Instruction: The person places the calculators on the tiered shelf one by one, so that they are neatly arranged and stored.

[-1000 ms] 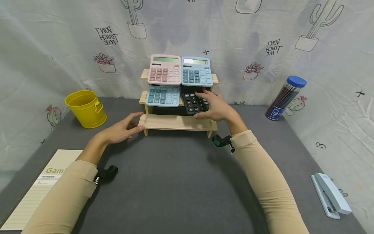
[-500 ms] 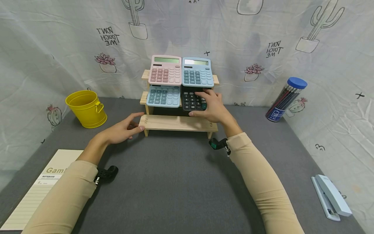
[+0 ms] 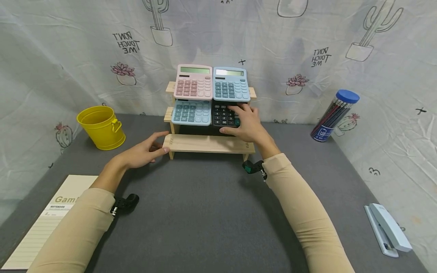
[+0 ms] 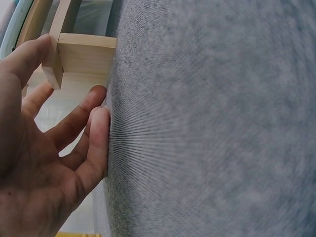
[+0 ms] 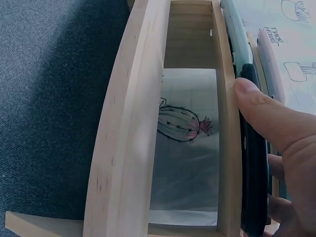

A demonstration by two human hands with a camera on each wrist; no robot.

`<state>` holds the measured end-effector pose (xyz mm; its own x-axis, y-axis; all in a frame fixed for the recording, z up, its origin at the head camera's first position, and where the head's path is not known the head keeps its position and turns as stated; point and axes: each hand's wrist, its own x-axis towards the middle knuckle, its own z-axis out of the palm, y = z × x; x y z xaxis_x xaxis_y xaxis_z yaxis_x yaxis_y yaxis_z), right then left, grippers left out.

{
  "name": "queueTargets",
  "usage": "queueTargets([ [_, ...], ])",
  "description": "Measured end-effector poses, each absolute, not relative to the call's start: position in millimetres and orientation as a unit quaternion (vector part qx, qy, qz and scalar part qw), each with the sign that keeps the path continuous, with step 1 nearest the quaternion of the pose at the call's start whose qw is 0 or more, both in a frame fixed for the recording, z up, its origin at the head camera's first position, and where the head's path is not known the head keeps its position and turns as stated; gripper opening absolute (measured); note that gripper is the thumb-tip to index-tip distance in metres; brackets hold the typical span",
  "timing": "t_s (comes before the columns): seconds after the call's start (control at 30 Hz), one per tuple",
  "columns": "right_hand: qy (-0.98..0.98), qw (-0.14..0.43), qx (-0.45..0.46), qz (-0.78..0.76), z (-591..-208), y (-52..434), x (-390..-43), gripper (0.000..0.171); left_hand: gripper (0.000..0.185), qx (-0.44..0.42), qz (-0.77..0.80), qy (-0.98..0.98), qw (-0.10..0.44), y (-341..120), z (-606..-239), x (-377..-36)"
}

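A three-step wooden stand (image 3: 208, 144) is at the back of the table. My right hand (image 3: 250, 123) grips a black calculator (image 3: 223, 115) on the middle step, thumb at its lower edge and fingers on its right side. Left of it lies a blue calculator (image 3: 192, 112). On the top step lean a pink calculator (image 3: 193, 82) and another blue calculator (image 3: 231, 84). My left hand (image 3: 141, 151) holds the left end of the bottom step between thumb and index finger; in the left wrist view its thumb (image 4: 37, 52) touches the board, and the other fingers bend near the table.
A yellow bucket (image 3: 101, 127) stands back left. A notebook (image 3: 44, 223) lies under the left forearm. At the right are a tube of pencils (image 3: 334, 115) with a blue lid and a light blue stapler (image 3: 387, 229). A patterned cloth (image 3: 205, 30) hangs behind.
The black calculator has straightened and shifted slightly left and up, close against the blue one. My right hand moved left with it. My left hand stayed at the stand's end.
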<state>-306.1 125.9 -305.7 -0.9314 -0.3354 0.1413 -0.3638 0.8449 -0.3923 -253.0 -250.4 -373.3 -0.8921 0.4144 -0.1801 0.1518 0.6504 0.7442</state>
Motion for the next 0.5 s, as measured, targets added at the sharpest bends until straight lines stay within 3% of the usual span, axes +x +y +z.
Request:
queueTargets([
  [0.5,-0.952,0.013,0.194,0.235,-309.7,124.2,-305.7,0.091,0.078,0.163,0.367,0.900,0.169,-255.3,-372.3,-248.7],
])
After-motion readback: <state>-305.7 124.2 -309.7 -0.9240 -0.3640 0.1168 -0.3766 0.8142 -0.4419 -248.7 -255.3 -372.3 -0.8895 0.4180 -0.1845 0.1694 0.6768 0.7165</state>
